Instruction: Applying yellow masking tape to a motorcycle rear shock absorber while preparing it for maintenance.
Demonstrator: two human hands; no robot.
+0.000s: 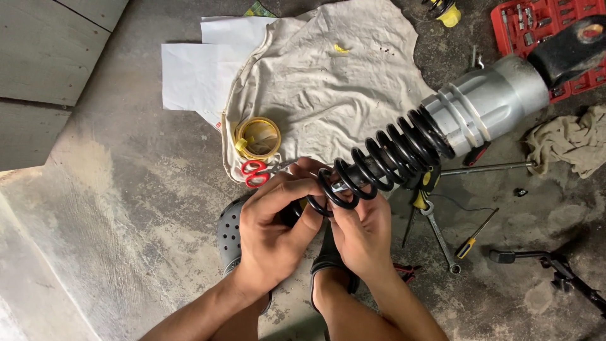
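Lying close around the work are red-handled scissors [255, 172], a yellow tape roll [258, 137] on a white cloth [328, 82], a combination wrench [440, 235] and a yellow-handled screwdriver [475, 235]. Open concrete floor [126, 202] stays free on the left side (the right side is crowded with tools). The shock absorber [435, 123] runs diagonally, its silver body pointing up-right, its black coil spring [379, 164] down-left. Both hands, left hand [273, 230] and right hand [361, 230], close their fingers around the spring's lower end.
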